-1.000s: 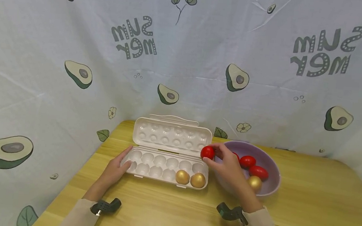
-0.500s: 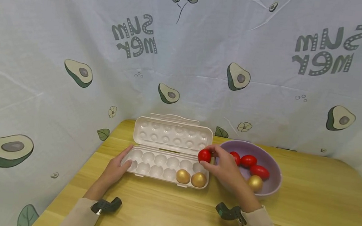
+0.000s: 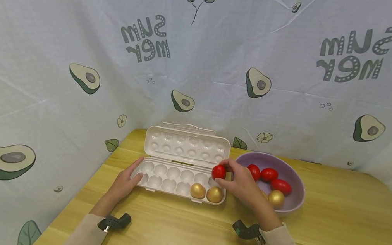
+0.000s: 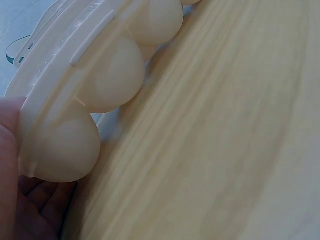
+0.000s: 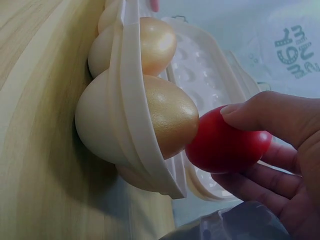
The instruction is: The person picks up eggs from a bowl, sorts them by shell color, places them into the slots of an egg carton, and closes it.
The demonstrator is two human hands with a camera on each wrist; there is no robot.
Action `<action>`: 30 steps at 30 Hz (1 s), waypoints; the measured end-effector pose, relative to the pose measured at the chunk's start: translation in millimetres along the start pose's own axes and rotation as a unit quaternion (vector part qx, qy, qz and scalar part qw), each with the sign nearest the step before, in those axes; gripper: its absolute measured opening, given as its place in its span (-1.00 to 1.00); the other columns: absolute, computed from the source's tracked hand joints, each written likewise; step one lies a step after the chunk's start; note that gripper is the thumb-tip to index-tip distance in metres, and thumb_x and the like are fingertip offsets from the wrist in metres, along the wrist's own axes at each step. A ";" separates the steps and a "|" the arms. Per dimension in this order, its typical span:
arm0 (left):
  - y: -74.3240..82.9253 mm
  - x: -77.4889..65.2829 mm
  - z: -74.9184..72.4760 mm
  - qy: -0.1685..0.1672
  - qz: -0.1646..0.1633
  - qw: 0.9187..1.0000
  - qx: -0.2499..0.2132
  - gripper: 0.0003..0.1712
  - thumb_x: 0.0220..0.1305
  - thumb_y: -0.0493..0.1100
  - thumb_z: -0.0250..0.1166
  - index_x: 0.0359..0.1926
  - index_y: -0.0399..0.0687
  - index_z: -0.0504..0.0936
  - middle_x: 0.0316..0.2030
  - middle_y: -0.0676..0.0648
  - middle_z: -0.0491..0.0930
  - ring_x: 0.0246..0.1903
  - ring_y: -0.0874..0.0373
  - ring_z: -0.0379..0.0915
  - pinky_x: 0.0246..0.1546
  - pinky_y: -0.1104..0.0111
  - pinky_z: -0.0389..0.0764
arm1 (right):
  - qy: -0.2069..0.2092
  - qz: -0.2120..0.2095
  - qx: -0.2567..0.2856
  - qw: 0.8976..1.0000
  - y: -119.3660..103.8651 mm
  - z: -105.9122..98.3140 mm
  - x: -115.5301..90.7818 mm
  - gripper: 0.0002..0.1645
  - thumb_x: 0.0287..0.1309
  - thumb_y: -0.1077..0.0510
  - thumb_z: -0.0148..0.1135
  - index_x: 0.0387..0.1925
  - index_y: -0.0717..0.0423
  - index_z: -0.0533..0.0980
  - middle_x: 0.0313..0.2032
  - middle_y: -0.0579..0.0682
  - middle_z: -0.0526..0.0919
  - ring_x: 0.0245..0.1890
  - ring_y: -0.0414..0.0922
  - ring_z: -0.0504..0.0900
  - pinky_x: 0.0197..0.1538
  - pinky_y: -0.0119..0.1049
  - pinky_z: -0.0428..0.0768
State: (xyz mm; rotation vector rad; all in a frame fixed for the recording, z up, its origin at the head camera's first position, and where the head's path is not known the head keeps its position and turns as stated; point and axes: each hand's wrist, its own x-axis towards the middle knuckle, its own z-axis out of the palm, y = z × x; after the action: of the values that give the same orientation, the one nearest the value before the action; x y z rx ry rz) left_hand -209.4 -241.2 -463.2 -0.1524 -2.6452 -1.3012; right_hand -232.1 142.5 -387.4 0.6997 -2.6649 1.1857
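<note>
My right hand (image 3: 241, 181) pinches a red egg (image 3: 218, 172) between thumb and fingers, over the right end of the back row of a white plastic egg carton (image 3: 177, 162). Seen from the right wrist, the red egg lies close against a gold egg (image 5: 170, 116); whether they touch I cannot tell. Two gold eggs sit in the front row at the carton's right end. At the left end, my left hand (image 3: 122, 184) grips the carton, thumb on the rim and fingers lower down, partly hidden in the left wrist view.
A purple bowl (image 3: 295, 199) stands right of the carton, behind my right forearm, with several red eggs (image 3: 269, 175) and gold eggs (image 3: 275, 198) inside. The carton's lid (image 3: 187, 147) leans back, raised. A printed curtain (image 3: 201, 60) hangs behind the wooden table (image 3: 172, 229).
My right hand has carried the red egg leftward and slightly down, from beside the bowl's rim to over the carton's back right end. My left hand has kept its hold on the carton.
</note>
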 end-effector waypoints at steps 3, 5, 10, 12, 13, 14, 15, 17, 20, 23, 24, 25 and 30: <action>0.3 0.6 -0.3 -0.001 0.001 1.000 0.000 -0.31 0.32 -0.20 0.12 0.45 -0.07 0.19 0.37 -0.28 0.24 0.35 -0.25 0.12 0.35 -0.07 0.14 | -0.005 0.001 -0.010 1.000 -0.5 0.3 0.3 -0.54 -0.05 0.15 0.47 -0.07 0.04 0.51 -0.20 -0.10 0.68 -0.15 -0.12 0.61 -0.06 -0.05 0.56; 0.9 0.9 -0.2 -0.001 0.000 1.000 -0.003 -0.31 0.31 -0.21 0.12 0.45 -0.07 0.20 0.37 -0.28 0.24 0.35 -0.24 0.12 0.35 -0.06 0.14 | -0.007 0.002 -0.018 1.000 -0.8 0.5 0.2 -0.53 -0.05 0.15 0.47 -0.06 0.05 0.51 -0.20 -0.09 0.69 -0.16 -0.12 0.61 -0.09 -0.08 0.57; 2.4 1.3 -0.1 -0.001 -0.002 1.000 -0.005 -0.31 0.30 -0.22 0.12 0.45 -0.08 0.20 0.37 -0.27 0.24 0.35 -0.23 0.12 0.36 -0.05 0.15 | -0.007 -0.009 -0.044 0.999 -0.8 1.8 0.0 -0.52 -0.05 0.15 0.48 -0.05 0.07 0.51 -0.18 -0.06 0.69 -0.18 -0.11 0.61 -0.11 -0.12 0.60; 2.7 1.2 -0.2 -0.002 -0.004 1.000 -0.003 -0.31 0.30 -0.22 0.12 0.45 -0.08 0.20 0.37 -0.27 0.24 0.36 -0.23 0.12 0.36 -0.05 0.14 | -0.006 -0.015 -0.054 0.998 -0.9 2.3 0.0 -0.51 -0.06 0.14 0.49 -0.05 0.08 0.52 -0.18 -0.05 0.69 -0.16 -0.10 0.62 -0.07 -0.11 0.60; 2.8 1.1 -0.2 -0.002 -0.005 1.000 -0.002 -0.31 0.31 -0.22 0.12 0.45 -0.08 0.20 0.37 -0.27 0.24 0.36 -0.23 0.12 0.36 -0.05 0.14 | -0.007 -0.017 -0.058 0.998 -1.0 2.5 0.0 -0.51 -0.06 0.14 0.49 -0.05 0.08 0.52 -0.18 -0.04 0.69 -0.15 -0.10 0.62 -0.03 -0.10 0.60; 2.9 1.1 -0.3 -0.001 -0.005 1.000 0.000 -0.31 0.31 -0.22 0.12 0.45 -0.08 0.20 0.37 -0.27 0.24 0.35 -0.23 0.12 0.36 -0.05 0.15 | -0.007 -0.020 -0.064 0.998 -1.2 2.7 -0.1 -0.50 -0.07 0.14 0.49 -0.05 0.08 0.52 -0.17 -0.04 0.69 -0.14 -0.09 0.63 0.00 -0.09 0.60; 3.0 1.0 -0.3 -0.001 -0.006 1.000 0.001 -0.31 0.31 -0.22 0.12 0.45 -0.08 0.21 0.37 -0.27 0.24 0.35 -0.23 0.13 0.36 -0.04 0.15 | -0.008 -0.021 -0.069 0.997 -1.4 2.8 -0.2 -0.50 -0.07 0.14 0.50 -0.05 0.08 0.52 -0.17 -0.04 0.69 -0.13 -0.09 0.63 0.02 -0.08 0.59; 2.8 1.0 -0.4 -0.001 -0.005 1.000 0.004 -0.31 0.31 -0.22 0.12 0.44 -0.08 0.21 0.36 -0.28 0.24 0.35 -0.23 0.13 0.35 -0.05 0.15 | -0.011 -0.022 -0.074 0.997 -2.3 3.0 -0.3 -0.49 -0.08 0.14 0.51 -0.05 0.08 0.52 -0.17 -0.03 0.70 -0.12 -0.08 0.64 0.06 -0.07 0.59; 2.6 0.9 -0.4 -0.001 -0.005 1.000 0.006 -0.32 0.31 -0.21 0.12 0.45 -0.08 0.21 0.36 -0.28 0.25 0.35 -0.23 0.13 0.35 -0.05 0.15 | -0.017 -0.019 -0.079 0.997 -3.6 3.2 -0.6 -0.49 -0.09 0.15 0.51 -0.05 0.07 0.52 -0.17 -0.03 0.70 -0.12 -0.07 0.64 0.06 -0.05 0.58; 2.4 0.8 -0.7 -0.002 -0.004 1.000 0.005 -0.31 0.31 -0.22 0.11 0.45 -0.08 0.20 0.36 -0.28 0.24 0.35 -0.24 0.13 0.35 -0.06 0.15 | -0.023 -0.015 -0.083 0.996 -4.4 3.5 -0.9 -0.49 -0.10 0.15 0.52 -0.05 0.06 0.52 -0.17 -0.03 0.70 -0.13 -0.06 0.63 0.06 -0.05 0.59; 2.4 0.7 -0.8 -0.002 -0.003 1.000 0.005 -0.31 0.31 -0.22 0.11 0.45 -0.08 0.20 0.37 -0.28 0.24 0.35 -0.24 0.12 0.35 -0.07 0.15 | -0.025 -0.016 -0.086 0.996 -4.6 3.5 -0.9 -0.49 -0.10 0.15 0.52 -0.05 0.07 0.52 -0.17 -0.03 0.69 -0.13 -0.06 0.63 0.04 -0.05 0.59; 2.5 0.6 -0.8 -0.002 -0.001 1.000 0.003 -0.31 0.31 -0.22 0.11 0.45 -0.08 0.20 0.36 -0.28 0.24 0.35 -0.24 0.13 0.35 -0.06 0.15 | -0.026 -0.019 -0.089 0.996 -4.6 3.6 -0.8 -0.49 -0.10 0.15 0.52 -0.05 0.07 0.52 -0.18 -0.03 0.69 -0.14 -0.05 0.63 0.03 -0.06 0.60; 3.7 -0.2 -1.1 0.000 0.006 1.000 0.000 -0.31 0.30 -0.24 0.11 0.44 -0.10 0.21 0.36 -0.28 0.26 0.34 -0.24 0.14 0.35 -0.06 0.17 | -0.026 -0.039 -0.103 0.994 -3.8 3.8 -0.7 -0.51 -0.10 0.17 0.51 -0.08 0.09 0.53 -0.21 -0.05 0.67 -0.19 -0.06 0.62 -0.03 -0.12 0.61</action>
State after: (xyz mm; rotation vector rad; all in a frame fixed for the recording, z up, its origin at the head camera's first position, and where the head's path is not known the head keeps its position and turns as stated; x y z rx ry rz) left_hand -208.4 -239.8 -459.7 -0.1671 -2.6401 -1.2990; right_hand -229.5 137.8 -387.7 0.8002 -2.7224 0.8700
